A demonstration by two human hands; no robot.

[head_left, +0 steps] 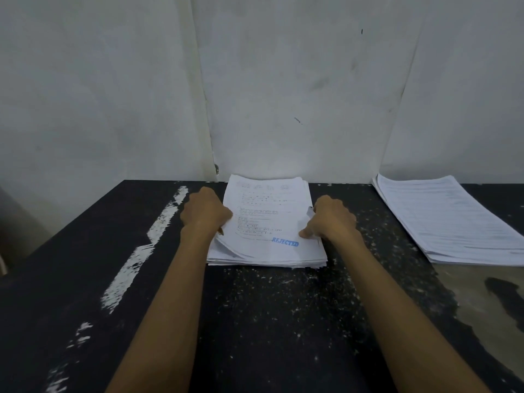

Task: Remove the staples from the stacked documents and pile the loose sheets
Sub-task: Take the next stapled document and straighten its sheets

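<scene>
- Two paper piles in view. The stack of documents [266, 261] sits mid-worktop, far side, its back edge just short of the wall [297, 80].
- Top document [263, 199] lies face-up with printed text and a blue REJECTED stamp [285, 242] near its front edge. Its front-left corner is bowed up off the sheets below.
- Left hand [205, 212] rests on the stack's left edge. Its fingers are curled under and hidden by the back of the hand, so I cannot tell what they hold. A thin pointed tip [220, 231] shows below the heel; I cannot identify it.
- Right hand [333, 219] is at the right edge, thumb flat on the top sheet, fingers curled round a turned-up paper corner [310, 212].
- No staple is visible; it is too small or covered.
- Handling, as a judgement: single sheets are light, limp and easy to tear at a staple hole, while the whole stack is heavy enough to stay put. Best hold is a flat press beside the stapled corner with one hand while the other works the staple. Lift sheets by an edge, not the middle.
- Second pile [448, 219] lies well apart to the right, fanned and angled; probably the loose sheets.
- Worktop [269, 307] is black, speckled, with white paint streaks [158, 231] on the left.
</scene>
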